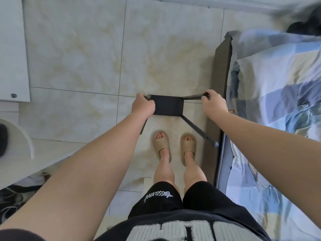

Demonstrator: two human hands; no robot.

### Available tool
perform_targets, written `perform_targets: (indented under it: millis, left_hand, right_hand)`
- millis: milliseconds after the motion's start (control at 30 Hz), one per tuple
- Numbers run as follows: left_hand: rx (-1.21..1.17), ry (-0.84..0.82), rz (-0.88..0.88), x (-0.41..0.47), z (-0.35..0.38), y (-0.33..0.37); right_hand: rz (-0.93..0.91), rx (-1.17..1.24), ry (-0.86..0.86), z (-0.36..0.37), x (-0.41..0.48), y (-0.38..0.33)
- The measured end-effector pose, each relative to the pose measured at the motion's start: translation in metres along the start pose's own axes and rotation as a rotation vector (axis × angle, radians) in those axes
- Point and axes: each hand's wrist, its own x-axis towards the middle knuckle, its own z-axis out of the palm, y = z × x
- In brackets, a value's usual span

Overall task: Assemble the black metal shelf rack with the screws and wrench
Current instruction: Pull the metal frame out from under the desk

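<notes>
Mid-frame, the left hand (143, 106) and right hand (214, 104) each grip a leg of the upturned black rack (168, 107); assembly looks finished. Next: flip it upright onto the floor (86, 58).

Shelf rack (168, 105) matte black, panel and legs alike; leg end cap (215, 144) grey. Floor tiles (83, 49) cream with yellowish marble veining, thin dark grout lines. Slides (162, 145) tan. Shorts (156, 197) black with white lettering. Shirt (173, 230) black with a pale grey block print. Bedding (278, 84) patchwork of blue, pale yellow and white squares. Bed frame (223, 58) dark grey-brown. Cabinet panel (12, 49) at left plain white.
</notes>
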Motion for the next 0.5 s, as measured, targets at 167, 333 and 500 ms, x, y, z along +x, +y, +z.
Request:
perform_targets:
  millis: [167, 333, 500]
  left_hand:
    - [0.055, -0.005, 0.136, -0.015, -0.009, 0.009]
    - [0.212, 0.016, 0.246, -0.055, -0.01, 0.0]
    - [0.348, 0.144, 0.28, -0.117, 0.0, -0.026]
  right_hand:
    - [-0.145, -0.13, -0.154, -0.021, -0.009, -0.014]
    - [-0.283, -0.21, -0.2, -0.039, -0.037, -0.012]
    - [-0.546, -0.543, -0.158, -0.057, -0.071, -0.002]
